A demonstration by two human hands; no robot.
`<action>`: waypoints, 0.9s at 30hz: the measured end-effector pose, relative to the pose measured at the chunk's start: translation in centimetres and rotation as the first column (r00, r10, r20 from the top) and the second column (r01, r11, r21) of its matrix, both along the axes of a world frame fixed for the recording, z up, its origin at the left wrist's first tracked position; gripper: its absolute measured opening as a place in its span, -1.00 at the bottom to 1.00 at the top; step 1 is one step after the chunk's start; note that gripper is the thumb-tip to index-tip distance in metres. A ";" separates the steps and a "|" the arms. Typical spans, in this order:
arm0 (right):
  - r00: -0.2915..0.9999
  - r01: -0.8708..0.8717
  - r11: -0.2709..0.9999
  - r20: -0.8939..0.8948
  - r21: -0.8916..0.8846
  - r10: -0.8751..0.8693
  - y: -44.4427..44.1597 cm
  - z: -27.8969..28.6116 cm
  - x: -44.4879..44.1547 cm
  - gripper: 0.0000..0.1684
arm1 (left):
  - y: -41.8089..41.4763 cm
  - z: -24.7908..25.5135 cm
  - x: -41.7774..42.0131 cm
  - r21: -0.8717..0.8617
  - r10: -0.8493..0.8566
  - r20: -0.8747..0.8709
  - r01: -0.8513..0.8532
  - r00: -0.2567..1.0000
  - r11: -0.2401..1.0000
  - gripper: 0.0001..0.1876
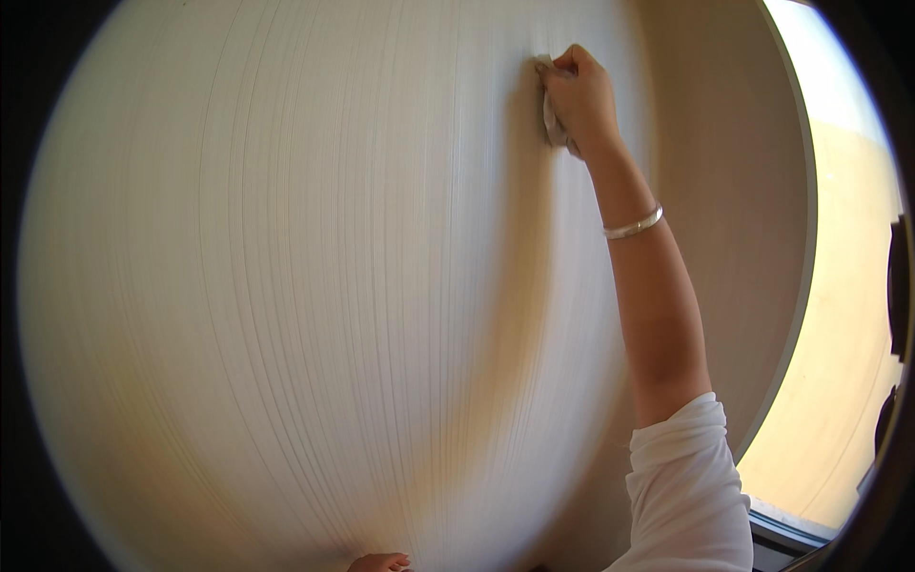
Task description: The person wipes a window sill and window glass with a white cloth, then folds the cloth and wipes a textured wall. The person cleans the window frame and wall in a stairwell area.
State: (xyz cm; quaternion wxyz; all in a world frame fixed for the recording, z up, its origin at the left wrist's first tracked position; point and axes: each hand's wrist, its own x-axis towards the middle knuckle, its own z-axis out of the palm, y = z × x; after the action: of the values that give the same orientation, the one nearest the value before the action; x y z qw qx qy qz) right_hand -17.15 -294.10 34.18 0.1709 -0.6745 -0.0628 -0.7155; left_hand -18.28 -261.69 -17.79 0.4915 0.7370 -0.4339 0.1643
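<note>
A pale wall surface (322,250) with fine vertical lines fills most of the view before me. My right hand (582,96) is raised high on it at the end of an outstretched arm. Bunched in its fingers is a whitish cloth (550,118), which lies against the surface. A silver bangle (634,224) circles that wrist, and a white sleeve (686,486) covers the upper arm. Only part of my left hand (379,563) shows at the bottom edge, close to the surface; its grip is cut off from sight.
Right of the arm stands a shaded, plain side surface (736,214) ending in a pale curved edge. Beyond it is a bright opening (851,286), apparently a window, with a dark frame part (783,536) low down. Shadows of the arm fall across the lined surface.
</note>
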 end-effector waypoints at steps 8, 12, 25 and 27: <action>0.992 0.044 0.999 0.115 0.018 -0.046 6.8 0.9 -2.7 -0.84 | 3.4 0.7 -2.7 0.017 -0.092 0.052 0.091 0.994 0.996 -0.74; 0.976 0.153 0.952 -0.110 -0.263 -0.187 7.4 -9.6 -4.4 -0.90 | 4.8 0.6 -5.3 0.036 -0.139 -0.022 0.140 0.990 0.990 -0.72; 0.968 -0.242 0.957 -0.106 -0.160 0.227 -27.2 -18.4 -20.8 -0.72 | -33.3 -1.9 -18.7 0.047 -0.198 -0.007 0.198 0.980 0.979 -0.65; 0.999 -0.014 0.893 0.024 -0.449 0.028 -41.2 -21.9 -22.7 -0.80 | -48.0 -6.8 -18.7 0.103 -0.212 0.059 0.205 0.976 0.973 -0.67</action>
State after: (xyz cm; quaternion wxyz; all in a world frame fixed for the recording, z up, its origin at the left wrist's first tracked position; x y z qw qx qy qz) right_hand -39.81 -335.27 12.29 0.0173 -0.6844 -0.2360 -0.6896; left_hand -36.99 -309.74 -24.64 0.4548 0.7040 -0.5329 0.1162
